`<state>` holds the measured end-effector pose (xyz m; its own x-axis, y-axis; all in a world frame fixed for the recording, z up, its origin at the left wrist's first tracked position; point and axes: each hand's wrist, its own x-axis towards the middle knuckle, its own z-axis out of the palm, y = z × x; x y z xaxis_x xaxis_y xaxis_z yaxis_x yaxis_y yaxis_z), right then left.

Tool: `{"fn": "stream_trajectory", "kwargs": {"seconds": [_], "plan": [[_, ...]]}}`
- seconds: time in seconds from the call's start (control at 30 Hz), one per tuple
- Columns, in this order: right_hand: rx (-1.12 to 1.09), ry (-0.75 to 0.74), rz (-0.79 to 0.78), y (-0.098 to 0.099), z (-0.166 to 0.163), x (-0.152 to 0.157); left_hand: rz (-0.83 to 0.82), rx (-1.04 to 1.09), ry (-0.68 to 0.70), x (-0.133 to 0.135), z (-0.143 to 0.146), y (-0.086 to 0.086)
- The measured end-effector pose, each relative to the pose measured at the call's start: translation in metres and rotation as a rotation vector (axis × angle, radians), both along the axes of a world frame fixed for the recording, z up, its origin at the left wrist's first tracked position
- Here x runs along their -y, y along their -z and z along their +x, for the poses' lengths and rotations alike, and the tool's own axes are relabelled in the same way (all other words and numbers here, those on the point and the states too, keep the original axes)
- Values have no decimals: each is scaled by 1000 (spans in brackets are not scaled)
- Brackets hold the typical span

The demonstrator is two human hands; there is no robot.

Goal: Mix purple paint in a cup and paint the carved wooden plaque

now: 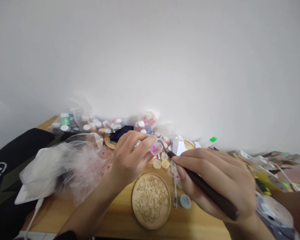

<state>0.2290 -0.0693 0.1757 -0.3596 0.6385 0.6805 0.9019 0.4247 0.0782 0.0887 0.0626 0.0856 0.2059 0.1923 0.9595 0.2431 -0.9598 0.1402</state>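
Spanning lower frame: light-brown wooden table (199, 226). Right of centre: right hand (222, 178), fingers wrapped pen-style. Centre: left hand (130, 155), fingertips pinching. Lower centre: round pale-wood carved plaque (151, 201). Within right grip: slim dark-brown bent-tipped tool (203, 185). Within left pinch, mid-frame: small translucent plastic cup (155, 147), purple inside. Slack pinch or tool push could tip cup, staining plaque.

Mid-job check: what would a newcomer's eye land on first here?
Probably the left hand at centre, holding a small cup with purple inside, and the right hand beside it with a dark tool pointed at the cup. Next, the flower-patterned wooden disc on the table, lower centre. Beyond the right hand, a bright green piece stands out.
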Motion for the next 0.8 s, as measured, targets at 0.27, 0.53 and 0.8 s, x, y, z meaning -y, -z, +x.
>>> {"fn": "stream_trajectory", "kwargs": {"seconds": [0.27,0.53,0.8], "plan": [[17,-60,-131,2,-2,7,5,-4,9,-2,-1,-1],[-33,-40,-104,2,0,3,15,-12,33,-1,2,2],[-71,-31,-108,-2,-2,7,-79,21,148,-1,5,1]]}}
